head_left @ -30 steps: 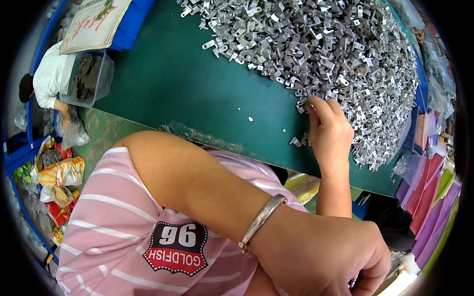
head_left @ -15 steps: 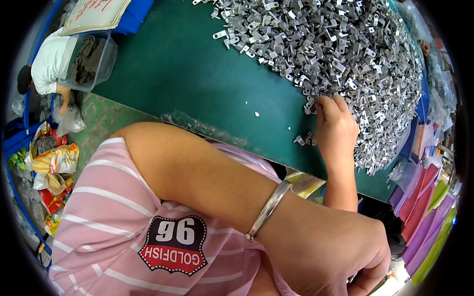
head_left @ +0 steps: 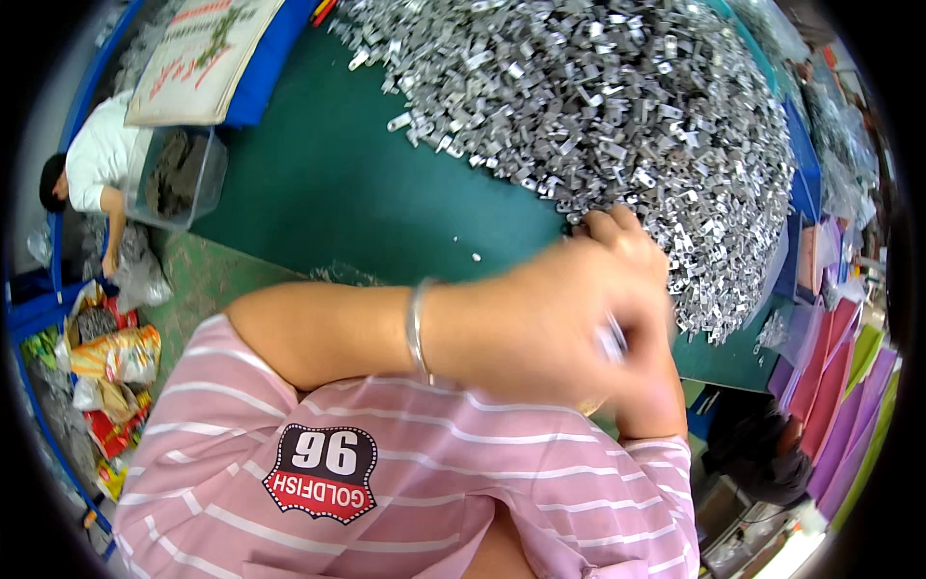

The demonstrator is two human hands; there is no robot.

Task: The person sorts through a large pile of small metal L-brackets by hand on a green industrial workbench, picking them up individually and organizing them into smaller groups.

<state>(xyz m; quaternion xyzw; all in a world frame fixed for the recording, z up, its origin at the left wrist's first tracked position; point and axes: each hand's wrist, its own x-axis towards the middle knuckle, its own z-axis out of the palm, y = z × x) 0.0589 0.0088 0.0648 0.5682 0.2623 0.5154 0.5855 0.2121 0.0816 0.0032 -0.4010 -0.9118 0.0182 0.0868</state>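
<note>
A large heap of small silvery metal brackets [head_left: 579, 106], bent tabs with holes, covers much of the green table [head_left: 318, 183]. My right hand [head_left: 629, 246] is at the heap's near edge, fingers curled down onto the brackets; its fingertips are partly hidden. Across my right forearm passes my left hand [head_left: 569, 323], blurred by motion, with a metal bangle [head_left: 417, 328] at the wrist. Its thumb and fingers close around a small shiny metal piece [head_left: 612, 340], too smeared to make out its exact shape.
At the left, a clear plastic tub [head_left: 198, 179] with dark contents stands by a blue bin [head_left: 260, 87] topped with papers. Beyond it, a person [head_left: 96, 169] in a white top bends beside bags [head_left: 121, 352]. Coloured sheets [head_left: 839, 386] hang at the right.
My left hand has swung up and left from the lower right, over my right forearm. My right hand stays at the heap's edge. The view has shifted, so the tub and heap appear elsewhere.
</note>
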